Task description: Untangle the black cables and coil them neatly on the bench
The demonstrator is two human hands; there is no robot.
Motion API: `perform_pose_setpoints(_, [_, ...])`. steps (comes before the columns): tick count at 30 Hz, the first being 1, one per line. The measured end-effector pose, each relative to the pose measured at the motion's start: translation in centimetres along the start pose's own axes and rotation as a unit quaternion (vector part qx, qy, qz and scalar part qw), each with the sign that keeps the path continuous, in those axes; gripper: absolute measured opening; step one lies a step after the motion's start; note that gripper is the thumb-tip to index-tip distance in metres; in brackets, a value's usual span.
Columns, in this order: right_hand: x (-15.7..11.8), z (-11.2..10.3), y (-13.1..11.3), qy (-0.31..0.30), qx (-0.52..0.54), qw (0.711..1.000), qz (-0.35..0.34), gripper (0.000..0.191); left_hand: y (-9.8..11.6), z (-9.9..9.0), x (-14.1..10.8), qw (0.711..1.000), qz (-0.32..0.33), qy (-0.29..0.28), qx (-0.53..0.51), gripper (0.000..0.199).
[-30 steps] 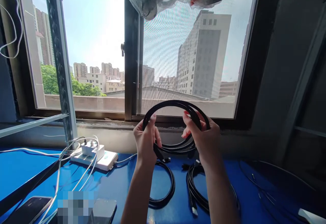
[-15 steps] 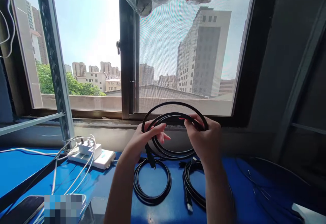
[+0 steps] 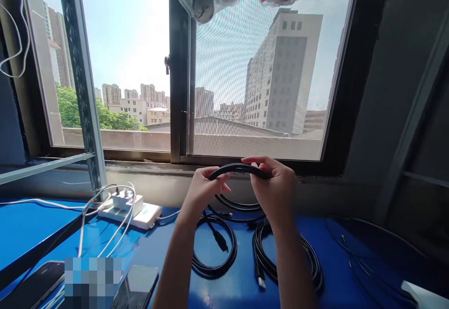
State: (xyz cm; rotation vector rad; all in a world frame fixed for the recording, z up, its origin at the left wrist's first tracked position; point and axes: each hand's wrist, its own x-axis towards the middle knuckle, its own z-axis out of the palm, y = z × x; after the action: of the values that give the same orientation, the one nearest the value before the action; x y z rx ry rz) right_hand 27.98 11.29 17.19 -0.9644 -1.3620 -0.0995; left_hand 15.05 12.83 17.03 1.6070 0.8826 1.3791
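A black cable [image 3: 240,168], wound into loops, is held up between my two hands in front of the windowsill. My left hand [image 3: 201,189] grips the left side of the bundle, thumb along it. On the other side my right hand [image 3: 275,187] is closed round the loops, its index finger stretched over the top. The lower part of the loops hangs behind the hands, and a black plug end [image 3: 220,242] dangles below my left hand. Beneath lie a coiled black cable [image 3: 214,274] and, to its right, another coil [image 3: 314,264] with a silver-tipped plug [image 3: 261,283].
On the blue table [image 3: 242,295], a white power strip [image 3: 149,216] with an adapter and white cords stands left. A phone [image 3: 140,281] lies at front left. A metal shelf post [image 3: 82,75] rises before the window. Thin dark wires and a white object [image 3: 423,295] are at right.
The held loops have been drawn together and lowered; the separate upper loop now lies with the others. My right hand has shifted slightly left and its index finger is now extended.
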Motion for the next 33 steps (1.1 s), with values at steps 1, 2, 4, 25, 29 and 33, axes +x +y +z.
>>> perform_pose_setpoints(1, [0.0, 0.1, -0.1, 0.002, 0.012, 1.000, 0.003, 0.024, -0.1, 0.3, 0.2, 1.000, -0.011, 0.013, -0.020, 0.034])
perform_pose_setpoints(2, [0.0, 0.1, -0.2, 0.001, 0.024, 1.000, 0.008, 0.025, -0.2, 0.5, 0.3, 0.998, -0.026, 0.035, -0.053, 0.034])
perform_pose_setpoints(4, [0.0, 0.3, -0.1, -0.016, 0.049, 0.998, 0.030, 0.033, -0.3, 0.5, 0.4, 0.984, -0.058, 0.104, -0.132, 0.033])
perform_pose_setpoints(25, [-0.8, 1.7, -2.2, -0.181, 0.209, 0.950, 0.145, 0.046, 1.8, -1.7, -0.4, 0.908, -0.040, 0.266, -0.321, 0.045])
perform_pose_setpoints(29, [-0.8, 1.2, -2.9, -0.199, 0.249, 0.933, 0.166, 0.045, 1.6, -2.1, -0.4, 0.923, -0.037, 0.216, -0.317, 0.045])
perform_pose_setpoints(33, [-0.7, 1.1, -2.9, -0.202, 0.264, 0.924, 0.190, 0.045, 0.8, -2.1, -0.2, 0.937, -0.025, 0.181, -0.299, 0.048])
